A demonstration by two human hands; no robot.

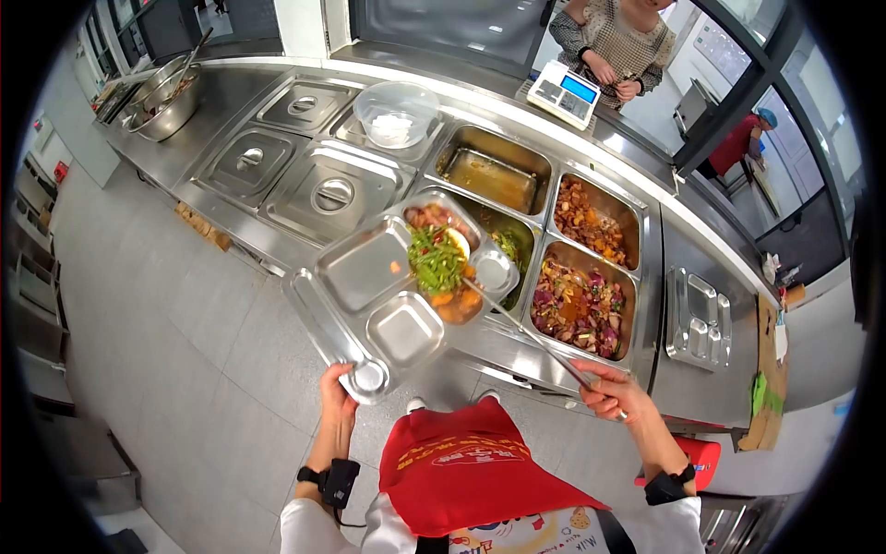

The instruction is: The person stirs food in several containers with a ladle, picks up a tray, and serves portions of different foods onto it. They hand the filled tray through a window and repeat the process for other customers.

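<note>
My left hand [338, 397] grips the near edge of a metal compartment tray [362, 270], held tilted above the counter. Closed round the handle of a long serving spoon [533, 336] is my right hand [616, 391]. The spoon's far end reaches into the tray, its bowl hidden at the food. Chopped green vegetables [436, 262] with red bits lie there, beside a piece of egg [458, 242] and orange chunks [456, 303]. The tray's other compartments hold no food apart from a small orange bit. Behind the tray, a pan of greens [506, 242] is partly covered.
Food pans [580, 300] [591, 222] sit at the right; a nearly emptied pan [494, 171] is behind. Lidded pans [334, 194], a clear plastic tub [397, 115] and a steel bowl [171, 115] stand left. Stacked trays [699, 319] lie right. A person [614, 46] stands behind a scale [563, 94].
</note>
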